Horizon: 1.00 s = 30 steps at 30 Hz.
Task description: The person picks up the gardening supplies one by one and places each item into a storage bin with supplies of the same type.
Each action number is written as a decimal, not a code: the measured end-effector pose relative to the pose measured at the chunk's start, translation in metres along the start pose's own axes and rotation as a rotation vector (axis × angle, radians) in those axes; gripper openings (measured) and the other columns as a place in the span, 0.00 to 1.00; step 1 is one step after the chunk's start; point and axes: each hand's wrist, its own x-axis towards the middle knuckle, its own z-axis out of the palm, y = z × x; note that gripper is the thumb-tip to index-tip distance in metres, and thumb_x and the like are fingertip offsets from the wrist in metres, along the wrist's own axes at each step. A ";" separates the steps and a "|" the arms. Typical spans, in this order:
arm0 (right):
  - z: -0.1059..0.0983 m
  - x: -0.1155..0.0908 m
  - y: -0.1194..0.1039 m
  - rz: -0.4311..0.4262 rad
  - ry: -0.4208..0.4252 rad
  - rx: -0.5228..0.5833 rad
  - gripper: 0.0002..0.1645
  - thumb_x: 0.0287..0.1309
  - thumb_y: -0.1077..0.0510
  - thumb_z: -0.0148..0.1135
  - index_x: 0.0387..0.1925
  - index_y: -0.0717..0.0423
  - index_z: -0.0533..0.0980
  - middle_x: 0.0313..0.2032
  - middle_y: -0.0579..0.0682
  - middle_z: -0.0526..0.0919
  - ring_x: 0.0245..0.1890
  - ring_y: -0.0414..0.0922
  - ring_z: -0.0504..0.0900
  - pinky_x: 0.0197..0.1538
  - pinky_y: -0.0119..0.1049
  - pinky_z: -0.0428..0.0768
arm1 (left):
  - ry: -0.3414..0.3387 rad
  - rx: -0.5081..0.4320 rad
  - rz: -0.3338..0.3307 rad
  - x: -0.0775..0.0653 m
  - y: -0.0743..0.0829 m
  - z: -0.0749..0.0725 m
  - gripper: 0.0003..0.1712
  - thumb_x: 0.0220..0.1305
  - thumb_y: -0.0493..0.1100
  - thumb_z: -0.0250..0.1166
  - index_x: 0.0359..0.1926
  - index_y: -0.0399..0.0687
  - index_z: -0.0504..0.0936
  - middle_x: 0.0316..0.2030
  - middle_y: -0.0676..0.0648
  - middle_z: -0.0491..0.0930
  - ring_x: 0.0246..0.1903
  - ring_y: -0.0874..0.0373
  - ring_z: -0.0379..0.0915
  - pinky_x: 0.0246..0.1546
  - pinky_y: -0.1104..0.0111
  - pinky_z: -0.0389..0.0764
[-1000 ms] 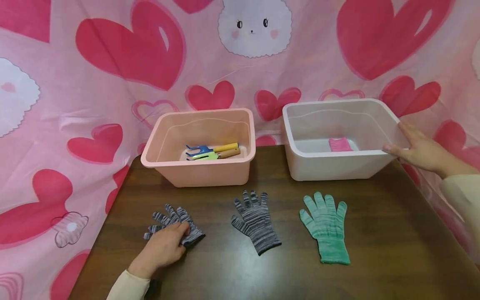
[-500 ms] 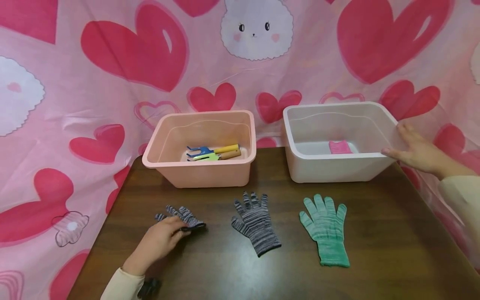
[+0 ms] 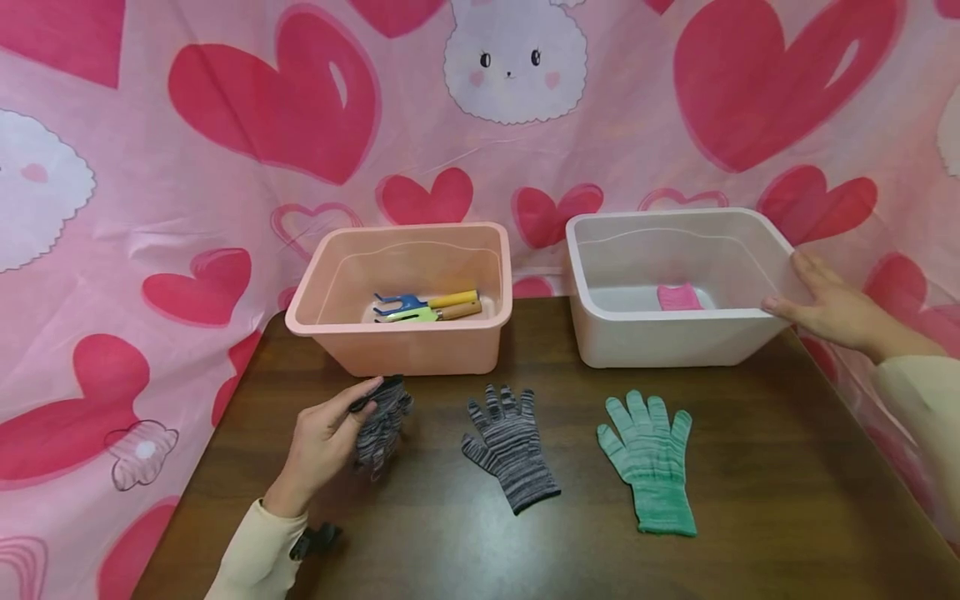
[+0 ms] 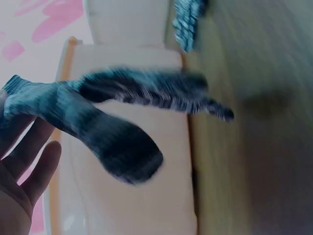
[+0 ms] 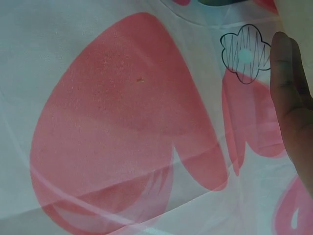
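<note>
In the head view, my left hand (image 3: 318, 446) pinches a dark grey striped knit glove (image 3: 384, 425) by its black cuff. Its fingers dangle above the table; in the left wrist view the glove (image 4: 122, 142) is blurred. A matching grey glove (image 3: 513, 448) lies flat in the middle, and a green glove (image 3: 651, 467) lies to its right. At the far right, my right hand (image 3: 836, 304) rests with extended fingers against the right end of the white bin (image 3: 675, 340). The right wrist view catches only part of this hand (image 5: 293, 98) at its edge.
A peach bin (image 3: 405, 350) stands at the back left. Inside it are a blue hand fork with a yellow handle (image 3: 453, 297) and a light green tool with a wooden handle (image 3: 459, 310). The white bin contains a folded pink item (image 3: 678, 297). A pink heart-patterned cloth (image 3: 225, 192) hangs behind.
My left hand has lifted the grey glove off the table by its cuff, and it now hangs down. The right hand stays at the white bin.
</note>
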 end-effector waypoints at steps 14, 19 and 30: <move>0.004 0.002 0.001 -0.046 0.044 0.005 0.61 0.69 0.37 0.55 0.77 0.57 0.25 0.76 0.69 0.25 0.74 0.69 0.26 0.63 0.78 0.43 | -0.027 -0.306 0.068 0.041 0.029 0.047 0.17 0.63 0.24 0.66 0.52 0.36 0.85 0.48 0.43 0.86 0.46 0.58 0.83 0.48 0.70 0.82; 0.005 0.003 0.001 -0.047 0.053 -0.002 0.61 0.68 0.37 0.55 0.77 0.56 0.26 0.76 0.69 0.27 0.74 0.69 0.27 0.63 0.79 0.45 | -0.081 -0.371 0.077 0.057 0.042 0.068 0.19 0.64 0.26 0.66 0.56 0.37 0.84 0.51 0.45 0.85 0.46 0.57 0.81 0.47 0.71 0.80; 0.007 0.002 -0.001 -0.069 0.086 -0.018 0.59 0.70 0.38 0.54 0.77 0.63 0.29 0.75 0.71 0.29 0.75 0.66 0.27 0.67 0.73 0.38 | -0.019 -0.524 -0.065 0.099 0.064 0.105 0.13 0.72 0.37 0.62 0.51 0.32 0.83 0.46 0.42 0.84 0.39 0.55 0.78 0.40 0.67 0.80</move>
